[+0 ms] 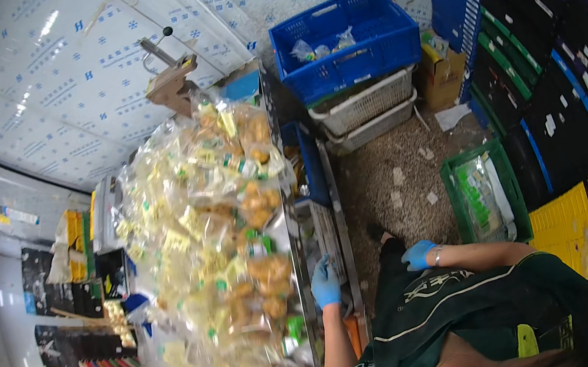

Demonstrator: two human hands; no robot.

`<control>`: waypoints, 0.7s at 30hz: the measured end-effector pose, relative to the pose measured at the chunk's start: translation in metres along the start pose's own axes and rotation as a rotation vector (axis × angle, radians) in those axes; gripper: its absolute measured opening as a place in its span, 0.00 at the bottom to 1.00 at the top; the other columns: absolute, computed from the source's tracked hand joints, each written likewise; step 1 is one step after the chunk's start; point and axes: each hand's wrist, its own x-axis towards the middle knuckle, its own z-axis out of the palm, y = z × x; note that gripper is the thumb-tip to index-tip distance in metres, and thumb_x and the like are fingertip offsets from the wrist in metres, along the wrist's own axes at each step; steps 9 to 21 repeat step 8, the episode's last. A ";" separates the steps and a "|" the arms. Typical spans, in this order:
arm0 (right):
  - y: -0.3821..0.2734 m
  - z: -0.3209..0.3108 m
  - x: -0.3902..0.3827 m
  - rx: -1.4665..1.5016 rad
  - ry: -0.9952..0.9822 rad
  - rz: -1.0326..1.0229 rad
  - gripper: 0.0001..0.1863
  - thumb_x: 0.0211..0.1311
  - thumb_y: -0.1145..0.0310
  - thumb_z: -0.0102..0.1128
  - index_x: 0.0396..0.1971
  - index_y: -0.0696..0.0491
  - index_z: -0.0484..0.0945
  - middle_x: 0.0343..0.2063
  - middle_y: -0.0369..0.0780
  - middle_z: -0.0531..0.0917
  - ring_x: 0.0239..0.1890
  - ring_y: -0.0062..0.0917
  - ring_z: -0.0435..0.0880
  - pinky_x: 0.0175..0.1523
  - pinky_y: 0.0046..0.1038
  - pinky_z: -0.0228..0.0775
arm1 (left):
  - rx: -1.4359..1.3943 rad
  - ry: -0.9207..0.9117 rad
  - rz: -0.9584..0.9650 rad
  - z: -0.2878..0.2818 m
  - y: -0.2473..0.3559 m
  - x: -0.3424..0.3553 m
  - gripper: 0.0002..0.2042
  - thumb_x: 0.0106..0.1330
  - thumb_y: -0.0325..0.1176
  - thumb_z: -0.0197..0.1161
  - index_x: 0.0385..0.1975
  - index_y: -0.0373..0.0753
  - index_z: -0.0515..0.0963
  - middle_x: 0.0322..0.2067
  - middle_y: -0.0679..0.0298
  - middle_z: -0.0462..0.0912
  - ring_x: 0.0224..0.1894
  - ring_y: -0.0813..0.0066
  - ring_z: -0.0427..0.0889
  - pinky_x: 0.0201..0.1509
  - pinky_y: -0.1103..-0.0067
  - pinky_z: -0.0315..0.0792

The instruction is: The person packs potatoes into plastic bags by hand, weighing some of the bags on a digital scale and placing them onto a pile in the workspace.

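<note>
My left hand [324, 284], in a blue glove, is beside the metal edge of a table heaped with clear plastic bags. Its fingers point away from me, and nothing shows in them. My right hand [419, 256], gloved in blue too, hangs in front of my dark green apron with its fingers loosely stretched and no object visible. The heap of bags [192, 222] fills the table to my left; many hold round yellow-brown produce [259, 204] and some carry green-and-white labels. Below the table edge sits a grey crate [319, 229], close past my left hand.
A blue crate [349, 71] with a few bags tops white crates [366, 107] ahead. On the right stand a green crate [457, 196] with packaging and a yellow crate [570, 224]. Paper scraps litter the rough floor [375, 163]. A brown bag-sealing device [174, 83] stands at the table's far end.
</note>
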 end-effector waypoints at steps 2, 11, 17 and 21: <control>0.051 -0.039 0.021 0.079 -0.005 0.159 0.21 0.54 0.53 0.56 0.45 0.46 0.81 0.47 0.45 0.81 0.47 0.42 0.81 0.51 0.42 0.72 | 0.351 0.062 0.237 -0.004 0.056 0.043 0.22 0.63 0.28 0.58 0.59 0.38 0.70 0.47 0.50 0.80 0.48 0.57 0.79 0.55 0.70 0.71; 0.202 -0.131 0.091 0.400 0.106 0.336 0.21 0.53 0.52 0.61 0.41 0.50 0.83 0.41 0.49 0.83 0.43 0.34 0.84 0.50 0.44 0.73 | 0.640 0.458 0.231 -0.038 0.147 0.203 0.46 0.50 0.38 0.69 0.69 0.34 0.50 0.68 0.53 0.56 0.67 0.50 0.57 0.70 0.59 0.51; 0.202 -0.131 0.091 0.400 0.106 0.336 0.21 0.53 0.52 0.61 0.41 0.50 0.83 0.41 0.49 0.83 0.43 0.34 0.84 0.50 0.44 0.73 | 0.640 0.458 0.231 -0.038 0.147 0.203 0.46 0.50 0.38 0.69 0.69 0.34 0.50 0.68 0.53 0.56 0.67 0.50 0.57 0.70 0.59 0.51; 0.202 -0.131 0.091 0.400 0.106 0.336 0.21 0.53 0.52 0.61 0.41 0.50 0.83 0.41 0.49 0.83 0.43 0.34 0.84 0.50 0.44 0.73 | 0.640 0.458 0.231 -0.038 0.147 0.203 0.46 0.50 0.38 0.69 0.69 0.34 0.50 0.68 0.53 0.56 0.67 0.50 0.57 0.70 0.59 0.51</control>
